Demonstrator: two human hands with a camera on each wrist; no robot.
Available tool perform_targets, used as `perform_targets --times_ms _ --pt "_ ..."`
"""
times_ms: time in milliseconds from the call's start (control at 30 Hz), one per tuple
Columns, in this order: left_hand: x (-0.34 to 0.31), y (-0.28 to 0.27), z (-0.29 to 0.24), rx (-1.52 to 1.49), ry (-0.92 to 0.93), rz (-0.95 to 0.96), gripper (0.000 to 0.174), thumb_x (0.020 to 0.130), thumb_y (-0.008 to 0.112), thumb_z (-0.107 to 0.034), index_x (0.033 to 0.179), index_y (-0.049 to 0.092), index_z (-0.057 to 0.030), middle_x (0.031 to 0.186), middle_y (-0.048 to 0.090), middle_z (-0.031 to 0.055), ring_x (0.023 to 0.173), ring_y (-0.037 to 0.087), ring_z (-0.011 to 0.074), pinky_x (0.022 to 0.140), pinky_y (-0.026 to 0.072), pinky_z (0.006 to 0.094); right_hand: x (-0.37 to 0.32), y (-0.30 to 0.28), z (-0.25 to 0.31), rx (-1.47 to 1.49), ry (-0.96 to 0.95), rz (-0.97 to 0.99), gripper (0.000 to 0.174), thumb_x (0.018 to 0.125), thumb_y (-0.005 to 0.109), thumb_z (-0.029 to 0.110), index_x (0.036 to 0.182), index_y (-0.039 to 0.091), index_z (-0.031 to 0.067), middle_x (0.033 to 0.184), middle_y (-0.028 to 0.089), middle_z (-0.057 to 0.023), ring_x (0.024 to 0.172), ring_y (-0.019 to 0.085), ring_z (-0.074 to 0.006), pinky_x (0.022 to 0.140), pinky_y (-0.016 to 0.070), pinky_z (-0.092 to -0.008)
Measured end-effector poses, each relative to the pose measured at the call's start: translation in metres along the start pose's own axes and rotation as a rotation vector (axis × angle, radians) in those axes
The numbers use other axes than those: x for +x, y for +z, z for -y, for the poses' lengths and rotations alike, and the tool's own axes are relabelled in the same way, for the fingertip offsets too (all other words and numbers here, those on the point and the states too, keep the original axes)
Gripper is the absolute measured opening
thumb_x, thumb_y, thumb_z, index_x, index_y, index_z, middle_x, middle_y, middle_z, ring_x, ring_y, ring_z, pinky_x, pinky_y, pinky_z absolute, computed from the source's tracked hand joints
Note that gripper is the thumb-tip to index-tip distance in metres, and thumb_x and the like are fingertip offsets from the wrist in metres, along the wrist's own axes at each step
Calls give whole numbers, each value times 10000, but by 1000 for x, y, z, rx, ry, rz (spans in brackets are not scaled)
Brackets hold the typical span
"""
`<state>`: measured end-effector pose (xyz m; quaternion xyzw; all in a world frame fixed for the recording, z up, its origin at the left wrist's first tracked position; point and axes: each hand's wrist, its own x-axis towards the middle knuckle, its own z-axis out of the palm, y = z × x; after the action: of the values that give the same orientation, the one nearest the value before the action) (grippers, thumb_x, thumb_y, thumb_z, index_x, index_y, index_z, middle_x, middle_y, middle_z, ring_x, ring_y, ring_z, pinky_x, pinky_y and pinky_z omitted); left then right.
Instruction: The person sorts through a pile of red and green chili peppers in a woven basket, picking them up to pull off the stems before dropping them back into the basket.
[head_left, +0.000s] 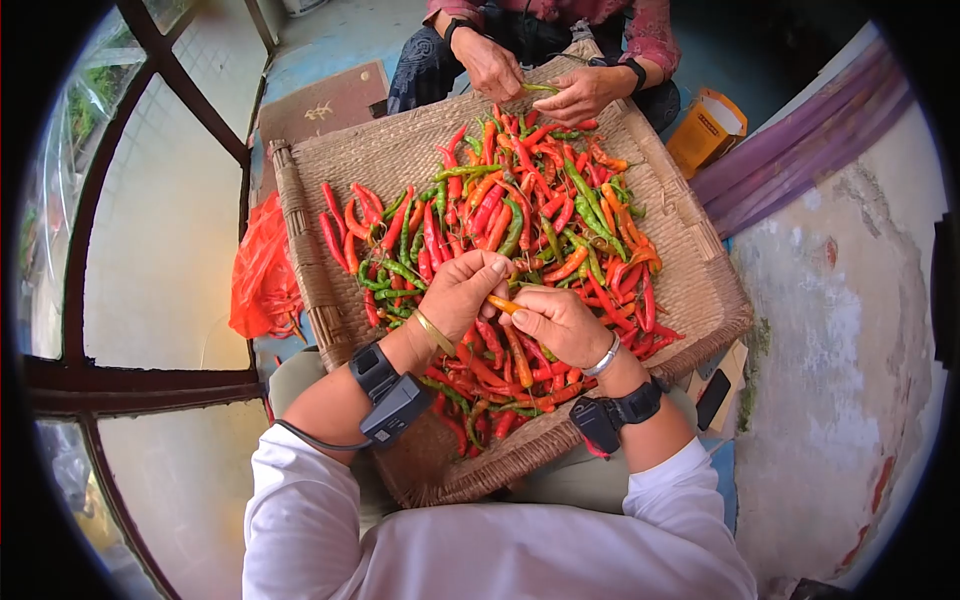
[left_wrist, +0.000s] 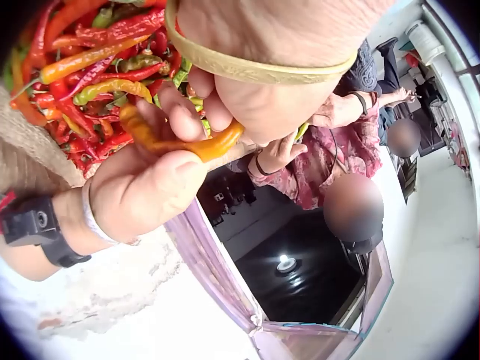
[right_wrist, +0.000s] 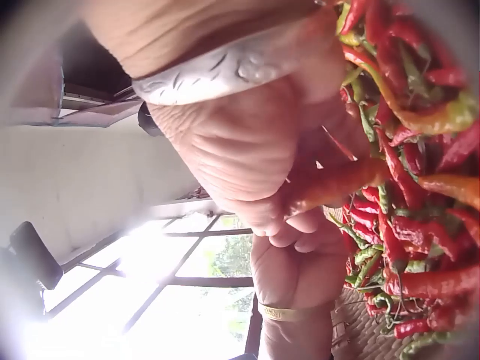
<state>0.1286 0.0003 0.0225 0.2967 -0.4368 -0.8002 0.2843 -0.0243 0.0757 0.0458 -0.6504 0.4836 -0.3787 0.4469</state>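
Over a heap of red, green and orange chili peppers (head_left: 520, 365), both hands meet at one orange chili pepper (left_wrist: 206, 148). My right hand (head_left: 560, 325), with a silver bracelet, grips its body between thumb and curled fingers. The left hand (head_left: 462, 292), wearing a gold bangle, pinches at the other end of it; its fingertips partly hide that end. In the right wrist view the pepper (right_wrist: 337, 184) juts out from under the right palm, above the heap.
The heap lies in a large woven tray (head_left: 325, 150) with raised rims. Opposite, another person's hands (head_left: 575, 95) hold a green chili pepper (head_left: 540, 88). A red plastic bag (head_left: 265, 270) lies left of the tray, an orange box (head_left: 708, 130) at the far right. A wall (head_left: 830, 350) stands right.
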Motion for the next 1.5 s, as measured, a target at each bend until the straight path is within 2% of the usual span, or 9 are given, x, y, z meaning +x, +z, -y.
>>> perform_targets --times_ms 133,267,367,467,767,900,1033,1133,1500 --pt "0 2 1 -32 19 -23 149 895 473 -203 923 550 -78 689 554 -21 494 439 23 439 368 144 0 0 -4 -486 -105 24 235 804 548 216 728 533 -6 726 518 -134 693 519 -306 593 409 -362" --pt "2 -2 10 100 7 -9 279 925 397 -265 1021 536 -44 805 594 22 512 450 45 457 387 169 -2 -7 -3 -428 -27 -77 252 821 542 220 705 528 -4 647 502 -106 606 524 -249 548 407 -344" --pt "-7 4 1 342 6 229 384 898 439 -334 1106 501 -17 817 580 19 571 487 54 502 424 184 -1 -6 6 89 163 -378 307 872 498 268 752 570 -5 600 518 -5 552 487 -74 490 388 -242" --pt "-9 11 8 294 -44 309 333 800 628 -196 1067 531 -22 768 568 -8 638 495 39 535 421 197 -3 -9 0 291 323 -419 312 869 497 322 832 587 25 630 534 7 520 461 -44 461 373 -167" --pt "-7 5 15 1084 401 291 304 709 659 -152 971 554 -40 766 590 165 692 578 317 607 457 367 -6 -16 -4 359 488 -225 285 842 552 307 817 585 25 591 534 -9 442 463 -57 415 375 -173" --pt "-8 7 13 1054 411 297 300 716 654 -152 979 555 -49 744 599 144 678 590 300 600 461 365 -8 -28 -13 623 567 -226 250 843 555 276 785 577 33 578 528 -17 430 454 -63 399 366 -179" --pt "-6 4 15 1073 466 286 237 748 628 -172 951 569 -63 726 606 119 663 593 286 584 470 350 2 -50 -12 557 437 -337 258 857 531 293 799 580 46 571 525 -18 436 458 -76 404 382 -196" --pt "-6 1 19 1164 486 289 205 763 615 -196 925 582 -75 736 604 101 666 595 275 573 476 343 18 -66 -1 936 82 -647 271 866 514 276 977 538 30 781 602 -72 654 581 -122 556 458 -218" --pt "-6 3 21 1683 417 506 347 721 622 -313 991 580 -99 861 565 58 710 591 250 580 486 356 -2 -32 -10 287 368 -100 278 862 502 150 1076 523 -25 824 600 -54 694 568 -97 619 469 -215"
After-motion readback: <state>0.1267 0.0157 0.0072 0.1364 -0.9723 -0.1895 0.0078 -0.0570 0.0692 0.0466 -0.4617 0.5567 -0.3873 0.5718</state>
